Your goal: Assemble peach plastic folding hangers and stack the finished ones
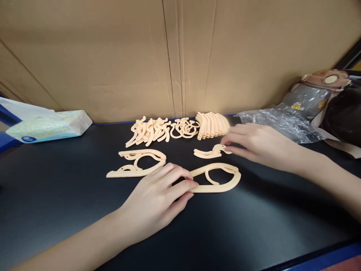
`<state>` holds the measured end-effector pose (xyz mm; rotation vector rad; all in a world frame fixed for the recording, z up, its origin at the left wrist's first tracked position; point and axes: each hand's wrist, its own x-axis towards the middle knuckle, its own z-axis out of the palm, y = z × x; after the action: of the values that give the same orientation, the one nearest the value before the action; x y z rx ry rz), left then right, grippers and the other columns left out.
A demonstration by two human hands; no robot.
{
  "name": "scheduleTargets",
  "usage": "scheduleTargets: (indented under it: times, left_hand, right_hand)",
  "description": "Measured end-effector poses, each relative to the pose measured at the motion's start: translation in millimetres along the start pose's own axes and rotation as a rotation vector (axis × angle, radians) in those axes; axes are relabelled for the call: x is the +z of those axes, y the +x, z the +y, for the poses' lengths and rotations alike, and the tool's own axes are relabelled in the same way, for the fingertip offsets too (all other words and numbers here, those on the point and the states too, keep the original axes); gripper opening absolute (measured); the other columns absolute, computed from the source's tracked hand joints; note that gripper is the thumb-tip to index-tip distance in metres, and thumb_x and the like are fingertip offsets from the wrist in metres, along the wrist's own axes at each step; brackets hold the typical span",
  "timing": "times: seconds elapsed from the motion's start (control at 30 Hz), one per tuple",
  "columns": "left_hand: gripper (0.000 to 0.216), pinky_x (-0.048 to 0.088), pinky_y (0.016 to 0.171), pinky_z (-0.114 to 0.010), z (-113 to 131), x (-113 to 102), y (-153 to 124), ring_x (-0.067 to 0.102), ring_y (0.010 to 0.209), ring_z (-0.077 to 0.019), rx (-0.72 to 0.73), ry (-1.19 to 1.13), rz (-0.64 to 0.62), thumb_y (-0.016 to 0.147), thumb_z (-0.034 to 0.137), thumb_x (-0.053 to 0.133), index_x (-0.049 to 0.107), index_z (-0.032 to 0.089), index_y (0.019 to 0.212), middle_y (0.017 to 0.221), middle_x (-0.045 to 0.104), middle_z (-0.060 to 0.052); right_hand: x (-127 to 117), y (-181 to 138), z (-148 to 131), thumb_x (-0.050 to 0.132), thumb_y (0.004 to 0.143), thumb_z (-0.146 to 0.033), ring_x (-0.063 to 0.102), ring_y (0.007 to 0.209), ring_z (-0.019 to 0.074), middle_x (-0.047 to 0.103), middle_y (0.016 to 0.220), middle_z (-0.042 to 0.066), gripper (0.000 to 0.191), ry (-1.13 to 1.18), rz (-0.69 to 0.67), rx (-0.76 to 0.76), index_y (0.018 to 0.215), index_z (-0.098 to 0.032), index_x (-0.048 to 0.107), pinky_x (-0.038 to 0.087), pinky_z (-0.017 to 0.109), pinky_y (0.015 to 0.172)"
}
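Note:
My left hand (160,192) is closed on the left end of a beige folding hanger (218,188), which lies looped on the black tabletop; the fingers hide that end. A second folded hanger (135,173) lies just behind and left of this hand. Farther right, my right hand (251,143) pinches the right end of a small pair of curved beige hanger pieces (207,154), its fingertips partly covering a hook-shaped bit. Behind are loose curved pieces (150,130), a heap of hooks (184,128) and a row of hanger arms (211,125).
A tissue pack (53,124) sits at the back left. Crumpled clear plastic (287,122) and a see-through brown bag (310,96) lie at the back right. A cardboard wall (126,60) rises behind the black table (225,233).

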<state>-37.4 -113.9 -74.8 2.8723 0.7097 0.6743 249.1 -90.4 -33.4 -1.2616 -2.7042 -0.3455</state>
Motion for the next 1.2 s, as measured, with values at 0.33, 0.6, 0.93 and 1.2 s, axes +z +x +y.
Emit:
scheduleTargets:
  times: [0.33, 0.6, 0.93, 1.2]
  left_hand:
    - [0.022, 0.041, 0.088, -0.029, 0, 0, -3, 0.058, 0.105, -0.0155, 0.026, -0.015, -0.021, 0.094, 0.017, 0.052, 0.062, 0.023, 0.112, 0.114, 0.065, 0.001]
    - [0.023, 0.042, 0.09, -0.029, 2, -1, -3, 0.057, 0.107, -0.0159, 0.039, 0.001, -0.041, 0.094, 0.017, 0.051, 0.061, 0.021, 0.114, 0.119, 0.064, -0.002]
    - [0.023, 0.043, 0.091, -0.028, 2, -1, -3, 0.057, 0.108, -0.0158, 0.066, -0.01, -0.026, 0.094, 0.015, 0.051, 0.061, 0.02, 0.114, 0.118, 0.064, -0.003]
    - [0.023, 0.043, 0.093, -0.028, 3, -1, -2, 0.054, 0.112, -0.0161, 0.068, 0.0, 0.006, 0.093, 0.013, 0.052, 0.061, 0.019, 0.113, 0.118, 0.062, -0.004]
  right_hand:
    - [1, -2, 5, 0.061, 0.084, -0.046, 0.057, 0.071, 0.0207, 0.063, 0.078, 0.002, 0.028, -0.061, -0.169, 0.198, 0.078, -0.019, 0.059, 0.037, 0.031, 0.062]
    - [1, -3, 2, 0.055, 0.09, -0.037, 0.057, 0.073, 0.0192, 0.064, 0.078, 0.0, 0.023, 0.024, -0.238, 0.218, 0.075, -0.02, 0.059, 0.037, 0.031, 0.066]
    - [1, 0, -3, 0.057, 0.088, -0.033, 0.057, 0.072, 0.018, 0.066, 0.078, -0.001, 0.017, 0.086, -0.231, 0.234, 0.08, -0.021, 0.065, 0.037, 0.03, 0.065]
    - [-2, 1, -3, 0.059, 0.083, -0.029, 0.054, 0.062, 0.0149, 0.063, 0.07, -0.003, 0.013, 0.147, -0.093, 0.207, 0.075, -0.021, 0.064, 0.034, 0.027, 0.056]
